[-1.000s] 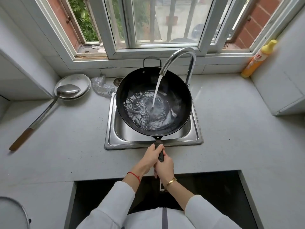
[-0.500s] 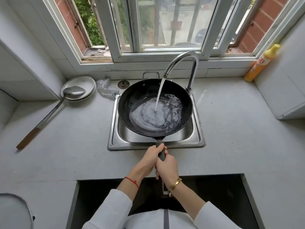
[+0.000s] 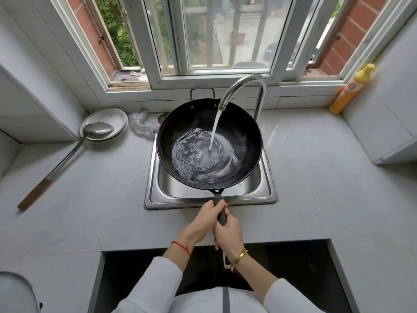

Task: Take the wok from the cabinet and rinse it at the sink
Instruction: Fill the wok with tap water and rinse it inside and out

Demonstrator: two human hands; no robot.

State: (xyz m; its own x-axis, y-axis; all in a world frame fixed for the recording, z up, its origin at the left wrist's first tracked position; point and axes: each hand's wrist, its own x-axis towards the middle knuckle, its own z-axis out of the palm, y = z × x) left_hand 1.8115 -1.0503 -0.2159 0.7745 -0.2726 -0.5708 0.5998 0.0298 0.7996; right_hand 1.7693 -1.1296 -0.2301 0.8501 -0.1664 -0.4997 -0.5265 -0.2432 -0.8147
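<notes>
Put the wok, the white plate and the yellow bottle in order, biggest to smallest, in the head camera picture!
1. wok
2. white plate
3. yellow bottle, though it stands farther off, so this one is less sure.

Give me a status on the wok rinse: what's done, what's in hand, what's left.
Done: the wok is out of the cabinet and held over the sink. In hand: the left hand and right hand both grip its handle while the tap runs a stream of water into the pan, where it pools and swirls. Left: tipping the water out and shutting off the tap.
</notes>
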